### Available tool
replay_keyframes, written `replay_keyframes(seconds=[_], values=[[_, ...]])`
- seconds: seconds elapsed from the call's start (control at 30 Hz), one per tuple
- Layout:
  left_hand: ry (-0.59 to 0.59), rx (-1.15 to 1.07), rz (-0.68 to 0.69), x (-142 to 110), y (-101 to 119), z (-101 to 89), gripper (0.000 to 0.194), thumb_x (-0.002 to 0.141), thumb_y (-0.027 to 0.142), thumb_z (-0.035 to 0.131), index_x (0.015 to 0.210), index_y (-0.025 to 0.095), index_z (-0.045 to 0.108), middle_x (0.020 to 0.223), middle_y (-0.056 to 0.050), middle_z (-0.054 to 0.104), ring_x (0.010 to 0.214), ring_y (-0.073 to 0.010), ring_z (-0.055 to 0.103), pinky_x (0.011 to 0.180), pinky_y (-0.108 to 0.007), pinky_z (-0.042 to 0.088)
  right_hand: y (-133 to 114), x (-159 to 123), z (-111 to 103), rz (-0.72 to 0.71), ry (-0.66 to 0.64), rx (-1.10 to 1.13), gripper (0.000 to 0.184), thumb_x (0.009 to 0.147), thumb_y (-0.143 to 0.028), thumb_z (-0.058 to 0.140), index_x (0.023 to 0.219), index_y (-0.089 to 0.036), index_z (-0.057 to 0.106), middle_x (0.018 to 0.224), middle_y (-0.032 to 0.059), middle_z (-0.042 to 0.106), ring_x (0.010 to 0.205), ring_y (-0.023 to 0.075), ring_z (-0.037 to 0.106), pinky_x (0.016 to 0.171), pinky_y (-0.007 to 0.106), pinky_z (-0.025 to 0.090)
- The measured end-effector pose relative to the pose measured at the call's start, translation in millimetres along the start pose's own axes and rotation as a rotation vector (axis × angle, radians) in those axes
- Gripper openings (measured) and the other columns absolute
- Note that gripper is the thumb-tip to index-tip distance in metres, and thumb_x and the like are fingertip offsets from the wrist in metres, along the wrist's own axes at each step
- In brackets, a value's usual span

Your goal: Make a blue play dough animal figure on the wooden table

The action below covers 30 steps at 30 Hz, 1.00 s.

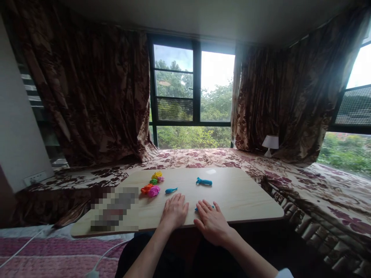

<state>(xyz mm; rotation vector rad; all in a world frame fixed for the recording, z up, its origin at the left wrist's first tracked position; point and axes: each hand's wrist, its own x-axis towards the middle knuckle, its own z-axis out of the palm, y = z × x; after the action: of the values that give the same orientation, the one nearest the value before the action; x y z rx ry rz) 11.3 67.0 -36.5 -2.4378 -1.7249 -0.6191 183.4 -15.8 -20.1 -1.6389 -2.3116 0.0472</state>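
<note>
1 white lamp (270,142) on floral cloth (197,157), beside patterned curtains (301,108)

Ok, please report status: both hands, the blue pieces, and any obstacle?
Left hand palm down at table, near blue teardrop. Right hand flat over blue piece, mostly hidden. Blue roll lies beyond. Colourful lumps off left, not blocking either hand.

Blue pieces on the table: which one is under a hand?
The mostly hidden blue piece beneath the right hand; the slim pointed blue piece and the thicker blue piece farther back both lie uncovered.
</note>
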Motion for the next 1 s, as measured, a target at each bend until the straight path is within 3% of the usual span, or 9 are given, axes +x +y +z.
replay_keyframes(seconds=[0.13, 0.33, 0.4, 0.67, 0.73, 0.9, 1.0], values=[[0.003, -0.006, -0.001, 0, -1, 0.9, 0.046, 0.086, 0.041, 0.029, 0.122, 0.019, 0.049, 0.134, -0.009, 0.046, 0.126, -0.021, 0.035, 0.105, -0.039, 0.02, -5, -21, 2, -0.059, 0.025, 0.01, 0.057, 0.091, -0.05, 0.023, 0.14, -0.021, 0.024, 0.145, 0.0066, 0.026, 0.134, 0.0217, 0.017, 0.107, 0.047, 0.006], [0.012, 0.004, 0.001, -1, 1, -1.1, 0.044, 0.086, 0.04, 0.031, 0.12, 0.02, 0.05, 0.133, -0.01, 0.047, 0.124, -0.0218, 0.038, 0.103, -0.039, 0.023, 4, 36, -2, 0.041, 0.006, 0.009, 0.056, 0.089, -0.05, 0.027, 0.133, -0.016, 0.037, 0.14, 0.0129, 0.035, 0.131, 0.0253, 0.026, 0.104, 0.053, 0.015], [0.016, 0.0, 0.002, -1, 1, -0.7, 0.044, 0.086, 0.04, 0.031, 0.119, 0.02, 0.05, 0.133, -0.01, 0.048, 0.124, -0.0219, 0.038, 0.103, -0.04, 0.023, 5, 40, -2, 0.042, 0.007, 0.008, 0.055, 0.089, -0.05, 0.027, 0.133, -0.016, 0.038, 0.141, 0.013, 0.035, 0.131, 0.0255, 0.026, 0.103, 0.053, 0.015], [0.003, -0.03, -0.003, 0, -2, 3.6, 0.045, 0.086, 0.041, 0.03, 0.122, 0.02, 0.048, 0.135, -0.01, 0.045, 0.126, -0.0212, 0.034, 0.104, -0.039, 0.021, -5, -20, 2, -0.089, 0.038, 0.007, 0.055, 0.091, -0.05, 0.022, 0.139, -0.022, 0.025, 0.145, 0.0065, 0.027, 0.135, 0.0204, 0.016, 0.107, 0.047, 0.003], [-0.001, -0.028, -0.003, 0, -1, 2.1, 0.045, 0.086, 0.041, 0.03, 0.121, 0.019, 0.048, 0.134, -0.01, 0.046, 0.125, -0.0214, 0.035, 0.104, -0.039, 0.022, -4, -12, 2, -0.056, 0.018, 0.003, 0.057, 0.091, -0.05, 0.022, 0.139, -0.021, 0.027, 0.144, 0.0077, 0.028, 0.134, 0.021, 0.017, 0.107, 0.047, 0.004], [0.009, -0.013, 0.009, 0, 1, -2.5, 0.045, 0.086, 0.04, 0.031, 0.12, 0.018, 0.05, 0.132, -0.01, 0.048, 0.124, -0.022, 0.037, 0.103, -0.04, 0.023, 3, 43, 1, 0.055, -0.029, 0.004, 0.058, 0.089, -0.05, 0.028, 0.134, -0.013, 0.035, 0.142, 0.014, 0.032, 0.133, 0.024, 0.022, 0.105, 0.048, 0.013], [0.018, -0.015, 0.0, -1, 0, -2.0, 0.046, 0.085, 0.04, 0.031, 0.12, 0.018, 0.05, 0.132, -0.01, 0.048, 0.124, -0.0222, 0.038, 0.103, -0.04, 0.023, 2, 51, 1, 0.068, -0.023, -0.004, 0.058, 0.089, -0.047, 0.029, 0.133, -0.011, 0.037, 0.141, 0.0154, 0.033, 0.132, 0.0243, 0.023, 0.105, 0.047, 0.016]])
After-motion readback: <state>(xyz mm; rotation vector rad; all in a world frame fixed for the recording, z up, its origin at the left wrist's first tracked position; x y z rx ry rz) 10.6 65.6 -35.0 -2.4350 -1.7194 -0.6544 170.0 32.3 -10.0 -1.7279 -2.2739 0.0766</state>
